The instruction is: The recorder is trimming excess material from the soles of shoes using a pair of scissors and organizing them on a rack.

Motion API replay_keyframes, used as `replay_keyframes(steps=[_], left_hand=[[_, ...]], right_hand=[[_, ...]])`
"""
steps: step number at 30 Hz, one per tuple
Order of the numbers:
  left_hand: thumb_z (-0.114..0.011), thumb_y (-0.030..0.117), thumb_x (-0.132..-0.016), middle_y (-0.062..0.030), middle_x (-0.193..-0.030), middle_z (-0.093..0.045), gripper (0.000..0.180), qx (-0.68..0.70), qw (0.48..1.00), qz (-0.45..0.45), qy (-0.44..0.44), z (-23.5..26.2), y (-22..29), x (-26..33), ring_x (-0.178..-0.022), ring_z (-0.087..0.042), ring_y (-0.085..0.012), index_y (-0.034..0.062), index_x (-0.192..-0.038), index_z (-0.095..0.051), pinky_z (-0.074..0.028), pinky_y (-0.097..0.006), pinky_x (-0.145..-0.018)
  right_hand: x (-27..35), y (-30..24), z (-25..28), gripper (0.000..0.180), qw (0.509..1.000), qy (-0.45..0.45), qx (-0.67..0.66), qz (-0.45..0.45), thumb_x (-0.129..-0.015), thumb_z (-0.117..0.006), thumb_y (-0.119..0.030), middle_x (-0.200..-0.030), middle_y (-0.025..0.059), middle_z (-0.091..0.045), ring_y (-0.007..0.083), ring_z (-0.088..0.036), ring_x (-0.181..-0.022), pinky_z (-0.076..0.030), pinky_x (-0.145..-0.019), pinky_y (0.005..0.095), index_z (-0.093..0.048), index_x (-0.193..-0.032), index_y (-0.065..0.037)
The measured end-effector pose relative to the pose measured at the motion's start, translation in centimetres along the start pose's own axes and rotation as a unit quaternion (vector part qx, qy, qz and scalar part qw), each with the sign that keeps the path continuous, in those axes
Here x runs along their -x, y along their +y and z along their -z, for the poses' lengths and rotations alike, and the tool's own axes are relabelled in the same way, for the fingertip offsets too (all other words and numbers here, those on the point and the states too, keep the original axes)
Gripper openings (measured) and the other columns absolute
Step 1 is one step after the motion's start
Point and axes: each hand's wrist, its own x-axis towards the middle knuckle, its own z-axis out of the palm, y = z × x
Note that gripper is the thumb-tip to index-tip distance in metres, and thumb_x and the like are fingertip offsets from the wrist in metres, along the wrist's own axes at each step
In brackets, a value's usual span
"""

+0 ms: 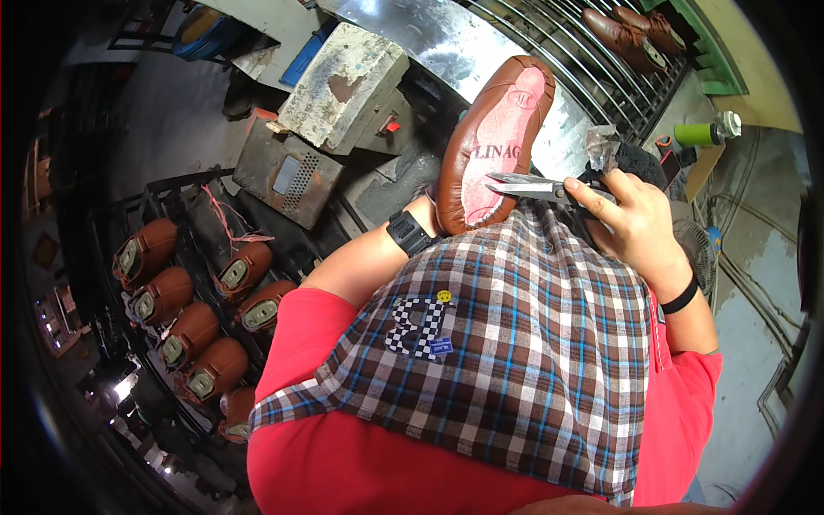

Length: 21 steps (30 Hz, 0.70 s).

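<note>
A brown leather shoe upper on a last (pixel 498 137) is held sole up, its pale pink bottom facing me. My left hand (pixel 426 215) grips its heel end from behind and is mostly hidden by the shoe; a black watch (pixel 408 232) sits on that wrist. My right hand (pixel 631 219) is closed on a pair of metal scissors (pixel 524 184), whose blades touch the brown edge at the shoe's heel. A checked cloth (pixel 515 343) covers my lap over a red shirt.
Several brown shoes on lasts (pixel 184 318) fill a dark rack at the left. A worn grey machine block (pixel 343 86) and a metal sheet (pixel 446 39) stand ahead. A wire rack (pixel 566 43) holds two brown shoes (pixel 631 34). A green bottle (pixel 699 133) and a fan (pixel 695 249) are at the right.
</note>
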Motion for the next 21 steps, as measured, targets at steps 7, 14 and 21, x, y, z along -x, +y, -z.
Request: replay_keyframes(steps=[7, 14, 21], left_hand=[[-0.044, 0.021, -0.103, -0.0086, -0.122, -0.059, 0.033, -0.101, 0.991, -0.001, 0.090, -2.8, -0.1, -0.9, -0.108, -0.058, -0.0146, 0.0020, -0.129, -0.049, -0.047, -0.026, -0.097], [-0.048, 0.019, -0.100, -0.0109, -0.134, -0.054, 0.040, -0.001, 0.999, -0.036, -0.036, -3.6, 0.0, -1.1, -0.116, -0.056, -0.0187, 0.0026, -0.136, -0.046, -0.045, -0.030, -0.101], [-0.046, 0.048, -0.099, -0.0074, -0.130, -0.057, 0.058, -0.274, 0.932, -0.171, 0.162, -7.2, 4.2, -2.9, -0.112, -0.057, -0.0162, 0.0074, -0.140, -0.044, -0.046, -0.032, -0.099]], right_hand=[[-1.8, 0.0, 2.2, 0.056, 0.997, -0.038, 0.042, 0.051, -0.067, -0.072, -0.013, -0.077, 0.0034, -0.046, 0.0199, -0.052, -0.059, -0.046, -0.049, 0.0327, -0.064, -0.122, -0.022], [-0.7, -1.1, -9.5, 0.051, 0.888, 0.110, -0.439, -0.081, -0.081, -0.069, -0.012, -0.085, 0.0094, -0.057, 0.0192, -0.059, -0.070, -0.048, -0.066, 0.0280, -0.059, -0.131, -0.008], [-1.7, 2.9, -10.6, 0.045, 0.448, 0.169, -0.804, -0.352, -0.099, -0.054, -0.032, -0.090, 0.0052, -0.063, 0.0103, -0.052, -0.061, -0.042, -0.052, 0.0223, -0.044, -0.139, -0.014]])
